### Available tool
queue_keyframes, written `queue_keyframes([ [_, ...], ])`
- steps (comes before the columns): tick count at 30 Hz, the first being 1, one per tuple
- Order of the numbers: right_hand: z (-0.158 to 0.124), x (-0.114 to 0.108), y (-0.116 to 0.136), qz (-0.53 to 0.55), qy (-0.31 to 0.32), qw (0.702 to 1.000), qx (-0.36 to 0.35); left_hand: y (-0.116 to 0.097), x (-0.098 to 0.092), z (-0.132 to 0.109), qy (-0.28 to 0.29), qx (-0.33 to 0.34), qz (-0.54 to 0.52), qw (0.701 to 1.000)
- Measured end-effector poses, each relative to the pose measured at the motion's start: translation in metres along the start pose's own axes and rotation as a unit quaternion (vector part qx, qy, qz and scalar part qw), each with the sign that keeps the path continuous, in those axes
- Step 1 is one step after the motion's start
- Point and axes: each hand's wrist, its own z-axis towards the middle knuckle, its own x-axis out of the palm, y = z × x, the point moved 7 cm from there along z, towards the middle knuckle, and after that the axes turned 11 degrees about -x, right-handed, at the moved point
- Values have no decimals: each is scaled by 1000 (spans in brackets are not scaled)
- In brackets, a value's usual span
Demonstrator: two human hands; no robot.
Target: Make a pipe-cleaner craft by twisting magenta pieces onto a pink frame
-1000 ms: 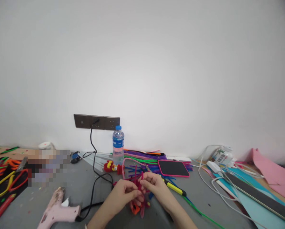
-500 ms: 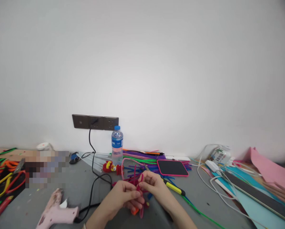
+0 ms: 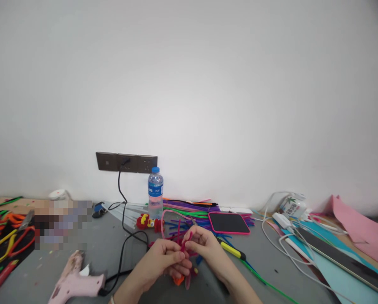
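My left hand (image 3: 165, 258) and my right hand (image 3: 204, 248) meet low in the middle of the head view. Both are closed on a dark pink pipe cleaner (image 3: 187, 240), pinched between thumbs and fingers, with its bent tip poking up. My left fingers hide its lower part. Below them an orange piece (image 3: 178, 280) and a pinkish loop (image 3: 188, 282) show, partly covered. Behind my hands lie loose purple and blue pipe cleaners (image 3: 204, 223). A yellow-and-black tool (image 3: 231, 249) lies beside my right wrist.
A pink glue gun (image 3: 81, 285) with a black cord (image 3: 123, 228) lies front left, scissors (image 3: 10, 247) farther left. Behind stand a water bottle (image 3: 155, 194) and a red-yellow pipe-cleaner figure (image 3: 149, 222). A phone (image 3: 229, 223), white cables (image 3: 288, 249) and coloured paper (image 3: 341, 270) lie right.
The tip of the pipe cleaner leans a little more to the right, and the fingers have shifted slightly around it. The surrounding things look unchanged.
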Motion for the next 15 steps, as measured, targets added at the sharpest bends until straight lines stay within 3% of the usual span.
queue_keyframes([
  [6, 0, -1, -4, -2, 4, 1000, 12, -2, 1, 0, 0, 10, 41, 999],
  [10, 1, -1, -6, -9, 2, 1000, 13, -9, 4, -2, 13, 52, 73, 996],
  [15, -3, 5, -3, -24, 59, 998, 30, -8, 1, -1, 38, 65, 113, 991],
])
